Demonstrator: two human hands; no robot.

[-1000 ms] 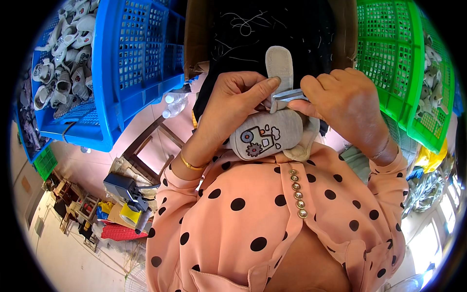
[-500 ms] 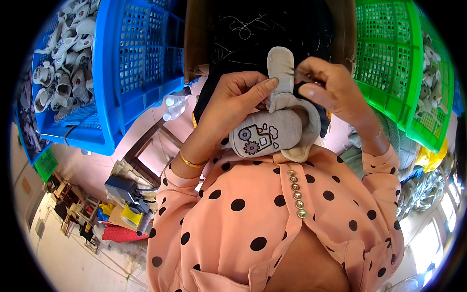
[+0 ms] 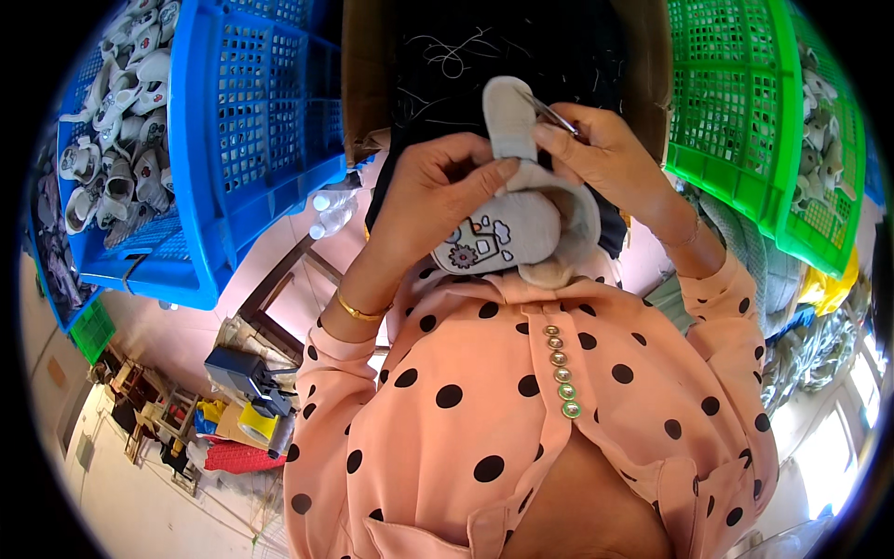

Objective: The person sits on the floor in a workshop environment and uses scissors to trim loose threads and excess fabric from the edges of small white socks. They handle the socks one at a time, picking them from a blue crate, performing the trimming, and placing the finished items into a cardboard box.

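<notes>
A small light grey baby shoe [image 3: 528, 226] with a tractor picture on its toe is held up in front of my chest. My left hand [image 3: 442, 191] grips it, thumb and fingers pinched at the base of its strap [image 3: 509, 116], which stands upright. Closed around a slim, pointed metal tool [image 3: 559, 119], my right hand [image 3: 605, 158] is on the other side of the shoe. The tool's tip meets the strap's right edge, near its rounded top. The fingers partly hide the tool, so its exact kind is unclear.
Blue plastic crates [image 3: 191, 168] filled with similar shoes [image 3: 121, 172] stand at left; a green crate [image 3: 736, 121] with more is at right. Loose white threads [image 3: 453, 54] lie on dark cloth ahead. Plastic bottles [image 3: 332, 212] are beyond my left forearm.
My right hand has come in closer to the strap, bringing the metal tool's tip against its edge. The shoe, still in my left hand, has shifted slightly left in view.
</notes>
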